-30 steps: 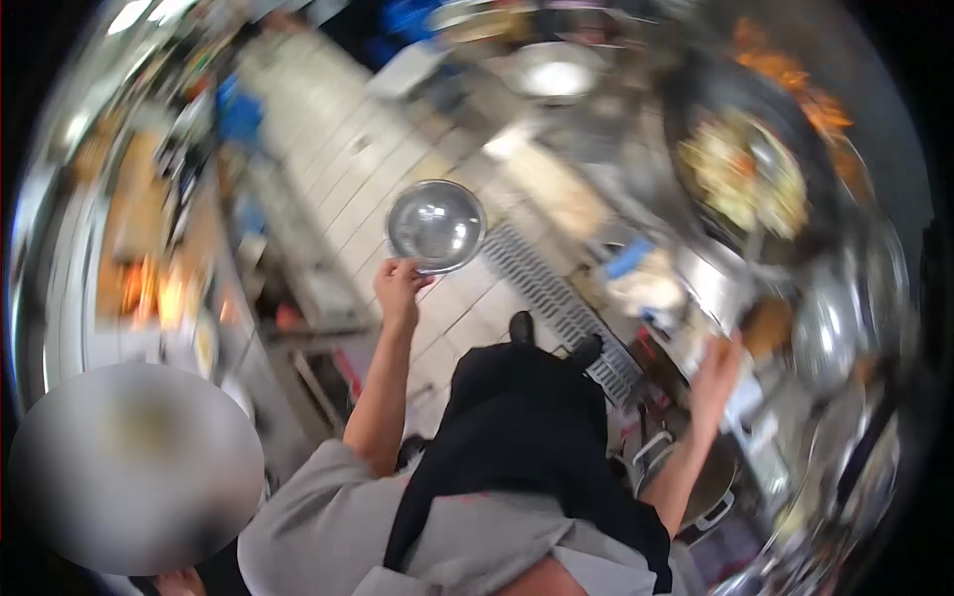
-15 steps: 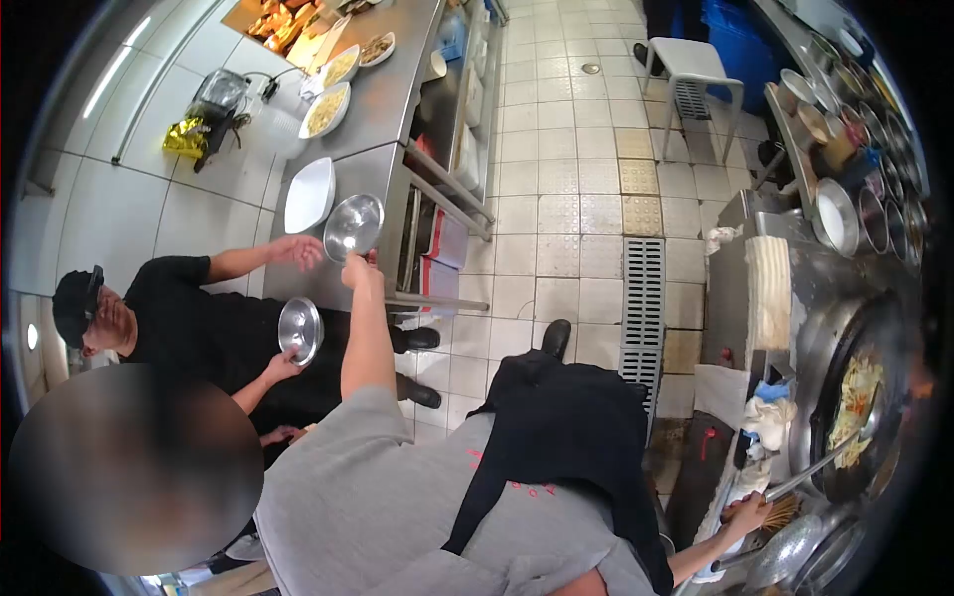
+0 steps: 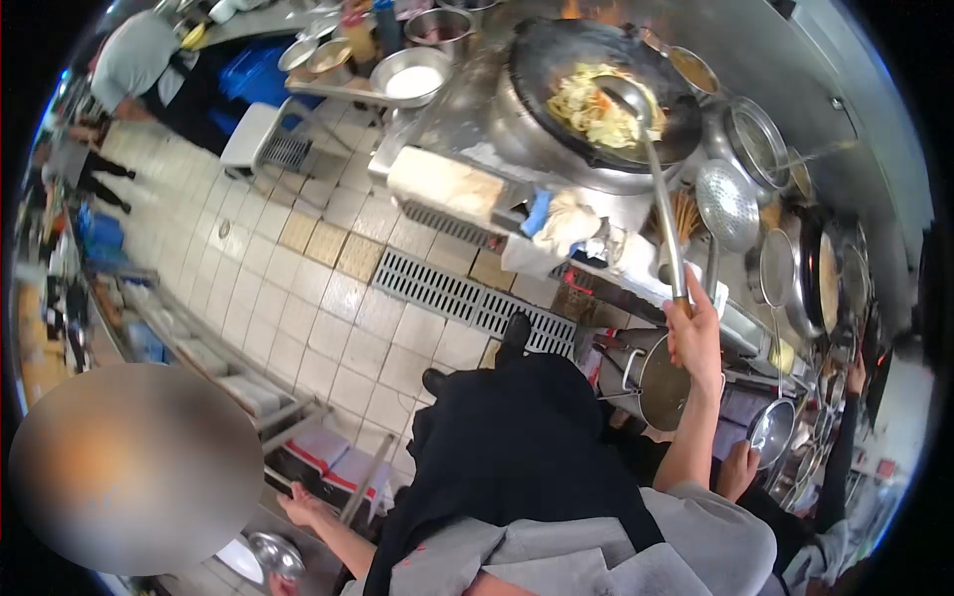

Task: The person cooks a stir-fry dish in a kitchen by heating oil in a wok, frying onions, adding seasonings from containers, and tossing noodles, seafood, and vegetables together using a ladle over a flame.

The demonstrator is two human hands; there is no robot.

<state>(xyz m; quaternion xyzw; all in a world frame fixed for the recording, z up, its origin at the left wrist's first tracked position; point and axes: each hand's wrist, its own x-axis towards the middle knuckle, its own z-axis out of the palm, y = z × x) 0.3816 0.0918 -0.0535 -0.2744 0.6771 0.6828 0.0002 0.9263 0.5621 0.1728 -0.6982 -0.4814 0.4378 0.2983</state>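
Note:
My right hand (image 3: 694, 338) is closed round the long handle of a metal ladle (image 3: 663, 204). The ladle's bowl rests among pale stir-fried food, which looks like cabbage, in a large black wok (image 3: 532, 79) on the stove. At lower left, my left hand (image 3: 306, 507) is stretched away from my body with its fingers apart and nothing in it. Just below it is a steel bowl (image 3: 273, 553), with another person's hand (image 3: 283, 585) at its edge.
A perforated skimmer (image 3: 728, 204) and bamboo brush (image 3: 679, 221) lie beside the wok. Flames rise behind it. To the right, another person's hand (image 3: 737, 470) holds a metal bowl (image 3: 772, 432). A pot (image 3: 664, 382) stands below the stove edge. A white stool (image 3: 258, 134) and floor grate (image 3: 427, 288) lie ahead.
My view has swung right toward the stove. My left hand has let go of the steel bowl it held out toward a co-worker. My right hand still grips the ladle.

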